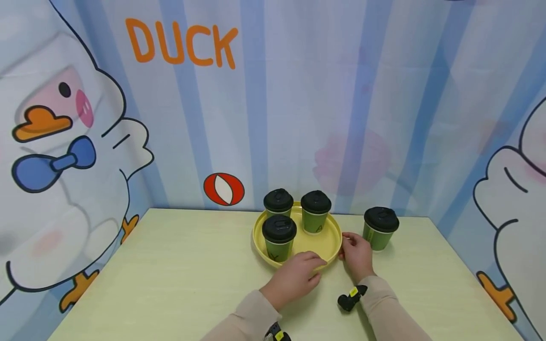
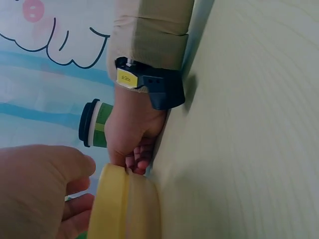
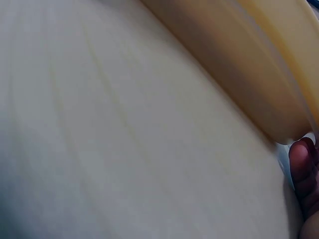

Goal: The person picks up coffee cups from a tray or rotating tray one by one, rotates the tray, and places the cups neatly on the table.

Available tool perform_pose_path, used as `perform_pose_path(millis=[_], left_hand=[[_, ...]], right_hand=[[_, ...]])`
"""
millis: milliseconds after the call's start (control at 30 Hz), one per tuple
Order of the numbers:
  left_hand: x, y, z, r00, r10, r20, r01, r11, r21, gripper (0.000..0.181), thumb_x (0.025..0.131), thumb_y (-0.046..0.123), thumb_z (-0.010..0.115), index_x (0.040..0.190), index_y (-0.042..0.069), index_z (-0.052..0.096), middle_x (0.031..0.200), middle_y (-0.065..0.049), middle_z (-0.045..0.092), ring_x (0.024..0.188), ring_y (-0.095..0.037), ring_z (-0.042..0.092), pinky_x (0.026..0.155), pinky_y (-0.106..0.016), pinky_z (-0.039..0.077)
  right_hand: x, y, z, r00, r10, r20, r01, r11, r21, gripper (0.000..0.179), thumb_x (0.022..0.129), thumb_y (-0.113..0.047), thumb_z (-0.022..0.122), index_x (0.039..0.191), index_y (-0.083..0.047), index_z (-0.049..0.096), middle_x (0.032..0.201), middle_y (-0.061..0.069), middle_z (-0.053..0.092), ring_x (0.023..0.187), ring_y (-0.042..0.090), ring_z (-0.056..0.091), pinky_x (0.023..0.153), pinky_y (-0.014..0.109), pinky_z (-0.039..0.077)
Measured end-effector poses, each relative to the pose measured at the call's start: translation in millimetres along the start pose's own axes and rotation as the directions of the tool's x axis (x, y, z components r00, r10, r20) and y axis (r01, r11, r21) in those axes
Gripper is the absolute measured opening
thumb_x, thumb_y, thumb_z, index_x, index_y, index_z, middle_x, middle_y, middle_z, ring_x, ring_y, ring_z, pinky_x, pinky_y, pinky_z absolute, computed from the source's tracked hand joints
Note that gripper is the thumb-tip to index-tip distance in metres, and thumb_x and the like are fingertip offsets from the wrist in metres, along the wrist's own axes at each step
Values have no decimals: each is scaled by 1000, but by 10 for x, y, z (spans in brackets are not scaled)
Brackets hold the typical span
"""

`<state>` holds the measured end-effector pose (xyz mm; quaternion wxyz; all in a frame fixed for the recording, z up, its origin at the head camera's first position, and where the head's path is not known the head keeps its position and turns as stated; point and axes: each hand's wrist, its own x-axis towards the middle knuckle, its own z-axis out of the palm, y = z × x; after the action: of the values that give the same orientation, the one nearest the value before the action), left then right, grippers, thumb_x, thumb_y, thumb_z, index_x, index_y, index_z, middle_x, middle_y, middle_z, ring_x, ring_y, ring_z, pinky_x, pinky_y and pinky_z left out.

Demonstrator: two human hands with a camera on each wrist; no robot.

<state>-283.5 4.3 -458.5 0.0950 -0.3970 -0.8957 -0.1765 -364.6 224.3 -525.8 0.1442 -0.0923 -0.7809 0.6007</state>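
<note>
"Striped blue backdrop (image 1: 294,94), big duck (image 1: 77,184) on the left, pale table (image 1: 170,265) before it. What comes first, going rightward?"

"A red ball (image 1: 223,189) printed on the cloth, then the yellow tray (image 1: 323,244), flat on the table and holding three lidded cups."

"How are those arranged?"

"Front cup (image 1: 279,239) and rear cup (image 1: 278,202) on the tray's left side, third cup (image 1: 315,213) at the back, right of them. All upright, probably so the lids sit level. Bare tray shows front right."

"And the left hand (image 1: 298,277)?"

"At the near rim, thumb and fingers apart. I can't tell whether it touches the tray; it seems placed to steady that edge."

"Then the right hand (image 1: 357,255)?"

"Pinching the tray's right rim, fingers curled. Holding low at the side presumably keeps the tray from sliding and leaves the cups untouched."

"Anything farther right?"

"One lidded cup (image 1: 380,228), upright on the table, off the tray, just beyond that hand."
</note>
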Motion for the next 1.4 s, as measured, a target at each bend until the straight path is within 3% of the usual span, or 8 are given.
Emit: perform_pose_path(millis=[100, 367, 667, 1167, 1400], left_hand=[[20, -12, 50, 999, -13, 31, 13, 1000, 14, 31, 98, 18, 67, 129, 14, 69, 126, 1, 66, 117, -12, 61, 101, -23, 48], [35, -31, 111, 1000, -4, -18, 5, 998, 59, 28, 96, 14, 67, 124, 15, 72, 120, 3, 69, 113, -10, 63, 98, -21, 49], [-7, -56, 81, 1000, -13, -13, 14, 996, 92, 25, 97, 17, 68, 121, 15, 73, 117, 3, 70, 110, -10, 64, 96, -22, 50], [-116, -145, 50, 996, -18, -87, 24, 997, 69, 22, 95, 19, 68, 115, 13, 73, 108, 1, 71, 100, -12, 66, 90, -25, 53], [-174, -196, 12, 995, -59, -80, 63, 996, 55, 21, 97, 22, 65, 115, 14, 73, 108, 3, 70, 99, -10, 66, 88, -24, 54]], right_hand=[[-3, -6, -3, 1000, -3, -3, 3, 1000, -2, 28, 102, -13, 57, 123, 4, 66, 91, 16, 68, 59, 14, 61, 54, 23, 53], [-7, 3, -4, 1000, -8, -8, 8, 1000, -9, 28, 101, -13, 58, 122, 3, 67, 86, 13, 67, 58, 13, 60, 54, 23, 53], [-28, -32, 3, 1000, 25, -2, -25, 999, -31, 28, 103, -13, 56, 125, 2, 65, 92, 14, 66, 62, 13, 61, 56, 24, 54], [-40, -46, -7, 1000, 29, -6, -30, 999, -36, 29, 103, -15, 55, 125, 1, 65, 91, 14, 66, 61, 14, 61, 56, 23, 54], [-42, -56, -5, 999, 33, -4, -33, 999, -43, 29, 103, -15, 55, 126, 1, 65, 93, 14, 66, 62, 14, 61, 56, 23, 54]])
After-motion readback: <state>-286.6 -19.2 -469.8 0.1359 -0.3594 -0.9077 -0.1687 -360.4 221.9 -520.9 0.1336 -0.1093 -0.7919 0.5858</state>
